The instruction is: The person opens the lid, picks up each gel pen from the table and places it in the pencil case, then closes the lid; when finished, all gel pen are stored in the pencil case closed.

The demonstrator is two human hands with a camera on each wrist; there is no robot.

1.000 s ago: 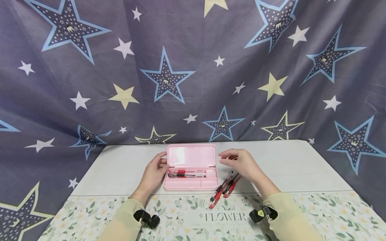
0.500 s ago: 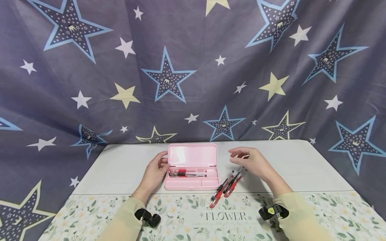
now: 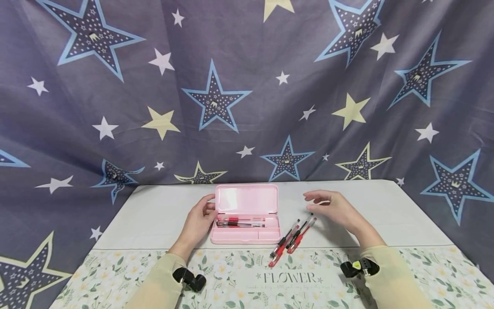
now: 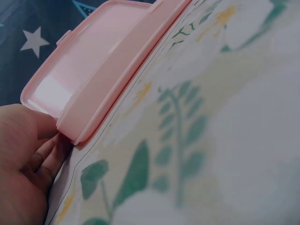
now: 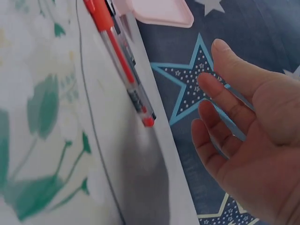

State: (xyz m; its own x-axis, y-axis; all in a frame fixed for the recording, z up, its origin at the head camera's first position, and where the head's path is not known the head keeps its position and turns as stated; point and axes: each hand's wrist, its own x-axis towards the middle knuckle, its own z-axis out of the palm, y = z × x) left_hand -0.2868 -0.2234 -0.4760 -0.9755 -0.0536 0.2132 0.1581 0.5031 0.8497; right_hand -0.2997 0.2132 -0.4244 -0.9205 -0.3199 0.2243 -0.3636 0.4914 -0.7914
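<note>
A pink pencil case lies on the table with its lid up. Two or more pens, with red and black parts, sit in its rear compartment. My left hand holds the case at its left side; in the left wrist view the thumb meets the case's corner and the other fingers curl beside it. Right of the case, several red and black gel pens lie slanted in a loose group. My right hand hovers beyond their far ends, fingers loosely bent and holding nothing, as the right wrist view also shows.
The table has a white rear part and a floral front part with "FLOWER" lettering. A dark curtain with stars hangs behind its back edge. Both wrists wear small black cameras.
My right hand has moved away from the pencil case, to the right, uncovering the far ends of the loose pens. The left hand has stayed at the case.
</note>
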